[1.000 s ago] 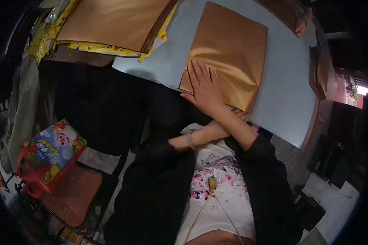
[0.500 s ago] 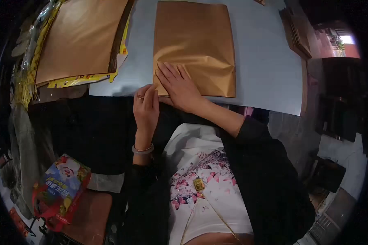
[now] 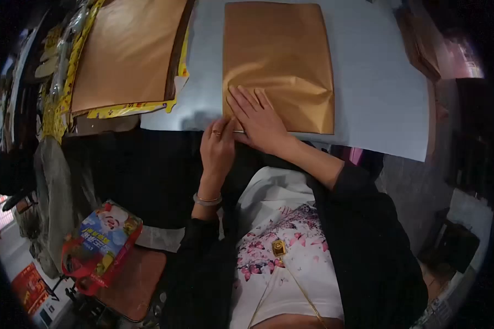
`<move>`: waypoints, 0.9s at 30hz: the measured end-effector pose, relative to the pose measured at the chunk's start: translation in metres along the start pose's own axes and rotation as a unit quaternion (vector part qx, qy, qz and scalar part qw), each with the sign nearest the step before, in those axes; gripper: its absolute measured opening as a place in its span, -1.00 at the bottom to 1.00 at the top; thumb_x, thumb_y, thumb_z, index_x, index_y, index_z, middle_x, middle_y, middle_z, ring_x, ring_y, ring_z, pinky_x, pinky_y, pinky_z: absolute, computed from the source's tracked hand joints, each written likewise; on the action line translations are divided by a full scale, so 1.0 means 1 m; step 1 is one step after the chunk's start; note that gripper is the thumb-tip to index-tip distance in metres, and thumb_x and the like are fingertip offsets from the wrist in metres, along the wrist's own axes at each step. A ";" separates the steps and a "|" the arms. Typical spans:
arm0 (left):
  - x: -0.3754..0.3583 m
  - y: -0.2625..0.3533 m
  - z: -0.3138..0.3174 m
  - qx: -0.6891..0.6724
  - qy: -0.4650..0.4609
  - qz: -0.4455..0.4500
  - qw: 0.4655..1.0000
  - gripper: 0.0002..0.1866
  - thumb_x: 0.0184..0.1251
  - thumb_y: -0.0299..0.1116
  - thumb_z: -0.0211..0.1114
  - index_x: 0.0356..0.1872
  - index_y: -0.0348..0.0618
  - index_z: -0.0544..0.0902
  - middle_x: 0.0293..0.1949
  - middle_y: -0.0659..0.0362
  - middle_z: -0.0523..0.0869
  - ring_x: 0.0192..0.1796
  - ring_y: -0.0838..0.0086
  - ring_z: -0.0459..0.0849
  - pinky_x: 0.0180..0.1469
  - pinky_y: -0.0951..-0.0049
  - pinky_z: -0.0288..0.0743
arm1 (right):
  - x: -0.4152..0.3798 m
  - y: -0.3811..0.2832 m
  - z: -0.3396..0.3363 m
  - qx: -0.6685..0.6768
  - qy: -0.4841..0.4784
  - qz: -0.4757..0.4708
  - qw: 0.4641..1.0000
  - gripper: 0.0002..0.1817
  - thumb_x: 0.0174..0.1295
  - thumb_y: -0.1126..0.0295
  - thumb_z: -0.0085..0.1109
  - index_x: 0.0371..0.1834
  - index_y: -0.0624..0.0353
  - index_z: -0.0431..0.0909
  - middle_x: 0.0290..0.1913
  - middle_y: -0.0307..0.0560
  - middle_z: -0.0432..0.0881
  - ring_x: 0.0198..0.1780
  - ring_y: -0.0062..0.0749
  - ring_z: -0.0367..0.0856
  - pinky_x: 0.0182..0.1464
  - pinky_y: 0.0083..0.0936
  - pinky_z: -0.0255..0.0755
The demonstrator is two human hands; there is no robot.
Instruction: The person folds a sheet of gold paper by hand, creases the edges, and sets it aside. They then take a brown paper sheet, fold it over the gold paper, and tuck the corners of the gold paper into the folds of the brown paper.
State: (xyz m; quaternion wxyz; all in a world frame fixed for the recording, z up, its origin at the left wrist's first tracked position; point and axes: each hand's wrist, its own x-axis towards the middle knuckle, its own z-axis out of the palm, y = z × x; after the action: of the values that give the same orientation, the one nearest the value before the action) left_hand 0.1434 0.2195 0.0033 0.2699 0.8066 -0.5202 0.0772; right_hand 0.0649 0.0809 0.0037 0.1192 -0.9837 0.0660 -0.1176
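Note:
A flat piece of brown kraft paper (image 3: 280,49) lies on the pale board, creased and slightly puffed across its lower half. My right hand (image 3: 258,118) rests flat on its lower left part, fingers stretched out and pointing up and left. At the lower left corner of the paper is my left hand (image 3: 218,145), wearing a ring and a bracelet. Its thumb and fingers are pinched together on that corner, beside the right hand's palm. The fingertips partly hide the corner.
A pile of brown paper (image 3: 129,55) lies at left on yellow printed wrapping (image 3: 132,109). The pale board (image 3: 378,82) covers the worktop, with more brown sheets (image 3: 418,46) at its right. Below left, a colourful printed bag (image 3: 101,241) rests on a brown stool (image 3: 134,290).
The view has shifted, so everything appears further right. My right hand stays flat on the paper; my left hand stays pinched at the corner, its fingers slightly lower against it.

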 end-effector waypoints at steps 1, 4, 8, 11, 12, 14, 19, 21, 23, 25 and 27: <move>0.001 0.000 -0.001 0.014 0.000 -0.006 1.000 -0.71 0.05 -0.56 0.22 -0.13 -0.28 0.63 -0.08 0.09 0.58 -0.01 0.18 0.58 0.01 0.30 0.51 | 0.001 -0.001 0.002 0.011 0.005 -0.010 1.000 -0.13 0.10 -0.04 0.17 0.40 0.27 0.15 0.48 0.07 0.07 0.50 -0.12 0.02 0.46 -0.09 -0.09; 0.006 0.003 0.000 -0.008 0.035 0.033 0.999 -0.70 0.02 -0.57 0.21 -0.14 -0.29 0.64 -0.11 0.08 0.60 0.06 0.19 0.58 0.05 0.34 0.52 | 0.001 0.000 0.001 0.027 -0.001 0.003 1.000 -0.10 0.08 -0.01 0.20 0.41 0.28 0.12 0.48 0.07 0.06 0.51 -0.12 -0.02 0.47 -0.09 -0.11; 0.007 0.004 0.000 -0.027 0.011 0.030 0.999 -0.70 0.02 -0.57 0.21 -0.15 -0.31 0.64 -0.12 0.06 0.62 0.06 0.19 0.58 0.06 0.34 0.53 | 0.000 0.003 -0.008 0.089 -0.015 -0.005 0.996 -0.08 0.06 0.08 0.24 0.44 0.27 0.06 0.50 0.11 -0.01 0.53 -0.07 -0.08 0.50 -0.09 -0.19; 0.011 0.010 -0.004 0.001 -0.029 0.023 0.999 -0.75 0.04 -0.54 0.26 -0.19 -0.32 0.63 -0.10 0.05 0.63 0.04 0.16 0.60 0.05 0.32 0.53 | 0.001 0.013 -0.019 0.172 -0.064 0.000 0.983 -0.09 0.09 0.12 0.24 0.45 0.29 0.02 0.52 0.14 -0.07 0.55 -0.07 -0.17 0.52 -0.13 -0.26; 0.012 0.012 -0.004 -0.015 -0.030 0.036 0.999 -0.75 0.04 -0.54 0.26 -0.19 -0.32 0.63 -0.10 0.05 0.63 0.04 0.16 0.60 0.05 0.32 0.53 | -0.002 0.016 -0.024 0.122 -0.107 0.008 0.987 -0.19 0.24 0.12 0.09 0.45 0.30 0.00 0.53 0.12 -0.12 0.56 -0.10 -0.23 0.53 -0.18 -0.31; 0.013 0.017 -0.003 0.023 -0.024 0.019 0.999 -0.80 0.15 -0.49 0.27 -0.19 -0.32 0.62 -0.12 0.03 0.64 0.01 0.14 0.62 0.02 0.30 0.54 | -0.010 0.027 -0.023 0.132 -0.075 0.033 0.988 -0.24 0.31 0.11 -0.01 0.46 0.30 0.00 0.53 0.10 -0.11 0.56 -0.12 -0.21 0.53 -0.19 -0.31; 0.016 0.020 0.004 0.033 -0.001 0.018 0.999 -0.83 0.24 -0.40 0.30 -0.22 -0.27 0.61 -0.20 0.04 0.64 -0.06 0.15 0.64 -0.09 0.31 0.58 | -0.034 0.061 -0.032 0.052 -0.008 0.131 0.990 -0.34 0.43 0.07 -0.20 0.44 0.30 0.05 0.50 0.10 0.01 0.53 -0.12 -0.08 0.49 -0.20 -0.19; 0.016 0.019 0.006 0.053 -0.015 -0.008 0.998 -0.82 0.24 -0.37 0.31 -0.20 -0.23 0.61 -0.26 0.07 0.63 -0.12 0.18 0.65 -0.14 0.32 0.58 | -0.043 0.073 -0.036 0.017 0.017 0.159 0.987 -0.34 0.42 0.05 -0.18 0.43 0.30 0.07 0.50 0.10 0.02 0.52 -0.13 -0.06 0.49 -0.21 -0.17; 0.018 0.022 0.005 0.063 -0.017 -0.007 0.998 -0.82 0.25 -0.38 0.31 -0.19 -0.22 0.61 -0.27 0.07 0.62 -0.14 0.19 0.64 -0.15 0.32 0.58 | -0.049 0.086 -0.039 0.000 0.035 0.167 0.985 -0.33 0.41 0.05 -0.15 0.43 0.29 0.08 0.49 0.10 0.05 0.51 -0.11 -0.03 0.49 -0.23 -0.14; 0.019 0.025 0.006 0.076 -0.017 -0.011 0.997 -0.82 0.25 -0.38 0.30 -0.17 -0.20 0.61 -0.28 0.07 0.61 -0.16 0.20 0.64 -0.16 0.32 0.57 | -0.049 0.095 -0.041 0.001 0.048 0.197 0.979 -0.31 0.40 0.02 -0.15 0.43 0.31 0.09 0.47 0.11 0.09 0.51 -0.11 -0.03 0.50 -0.25 -0.19; 0.019 0.027 0.009 0.101 -0.007 -0.033 0.994 -0.78 0.24 -0.40 0.30 -0.11 -0.19 0.60 -0.24 0.08 0.59 -0.11 0.19 0.61 -0.09 0.26 0.54 | -0.050 0.095 -0.042 0.007 0.055 0.194 0.979 -0.32 0.40 0.03 -0.13 0.41 0.31 0.12 0.47 0.11 0.10 0.50 -0.09 -0.01 0.50 -0.24 -0.17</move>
State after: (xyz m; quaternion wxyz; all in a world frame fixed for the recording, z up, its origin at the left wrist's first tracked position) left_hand 0.1264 0.1916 0.0131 0.1858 0.8468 -0.4850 0.1149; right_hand -0.0029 -0.0122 0.0086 0.1424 -0.9434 0.2616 -0.1461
